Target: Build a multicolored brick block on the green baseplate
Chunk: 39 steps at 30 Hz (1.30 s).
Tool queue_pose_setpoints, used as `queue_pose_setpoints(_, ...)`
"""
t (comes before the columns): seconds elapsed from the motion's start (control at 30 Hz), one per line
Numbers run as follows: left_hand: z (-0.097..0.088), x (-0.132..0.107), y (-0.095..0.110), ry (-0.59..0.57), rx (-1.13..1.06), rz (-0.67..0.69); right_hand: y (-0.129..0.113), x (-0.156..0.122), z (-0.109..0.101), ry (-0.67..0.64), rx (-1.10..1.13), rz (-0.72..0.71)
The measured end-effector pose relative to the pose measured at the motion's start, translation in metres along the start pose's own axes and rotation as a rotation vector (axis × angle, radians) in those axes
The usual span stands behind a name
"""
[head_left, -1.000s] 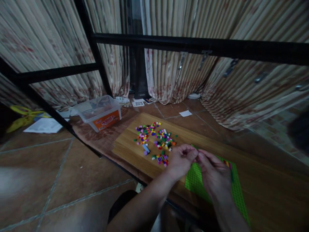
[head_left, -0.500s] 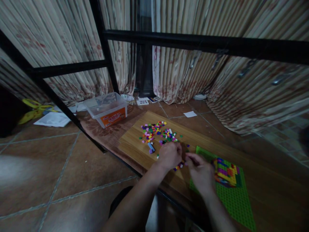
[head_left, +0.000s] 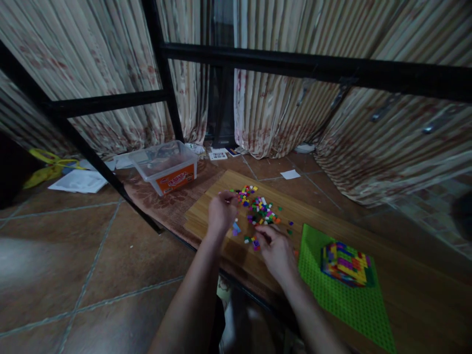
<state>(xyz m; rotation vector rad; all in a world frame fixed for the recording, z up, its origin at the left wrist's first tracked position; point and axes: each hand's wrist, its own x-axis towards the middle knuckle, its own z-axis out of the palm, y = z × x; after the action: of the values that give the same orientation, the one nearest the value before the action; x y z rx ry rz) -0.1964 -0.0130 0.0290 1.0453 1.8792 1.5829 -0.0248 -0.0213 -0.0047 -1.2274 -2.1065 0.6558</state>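
My left hand (head_left: 222, 214) is over the left side of a scatter of small toy building bricks (head_left: 263, 209), its fingertips drawn together at the pile; anything between them is too small to make out. Lower and to the right, my right hand (head_left: 276, 250) has thumb and forefinger closed beside a purple brick (head_left: 255, 243), and what they hold, if anything, cannot be seen. A light blue brick (head_left: 236, 227) lies between the two hands. Right of my right hand, a multicoloured block of joined bricks (head_left: 344, 264) sits on a green studded baseplate (head_left: 354, 309).
The bricks and baseplate rest on a wooden board (head_left: 206, 206) above a brown cloth (head_left: 162, 211). A clear plastic box (head_left: 165, 167) with an orange label stands at the back left. Black metal bars (head_left: 295, 66) cross above the board, with striped curtains (head_left: 273, 113) behind.
My left hand has moved left and away from me, to the pile's far left side. My right hand has shifted left off the baseplate's edge toward the near bricks.
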Motion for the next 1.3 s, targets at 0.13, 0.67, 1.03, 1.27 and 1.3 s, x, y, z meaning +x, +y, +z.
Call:
queue_pose_setpoints(0.13,-0.02,0.014,0.002,0.091,-0.373,-0.143,-0.019,0.016,0.021,-0.139,-0.105,-0.031)
queue_pose_setpoints(0.67,-0.006,0.007,0.003,-0.283,-0.354,-0.068,-0.018,0.019,0.006,-0.043,0.087,0.056)
queue_pose_setpoints(1.03,0.076,-0.049,0.03,-0.734,-0.349,0.059,0.029,-0.015,-0.101,0.26,0.624,0.35)
queue_pose_setpoints(1.27,0.138,-0.076,0.051,-0.757,-0.326,0.226,0.074,-0.031,-0.141,0.404,0.521,0.314)
queue_pose_setpoints(1.3,0.146,-0.079,0.053,-0.76,-0.299,0.249,0.081,-0.033,-0.147,0.429,0.468,0.277)
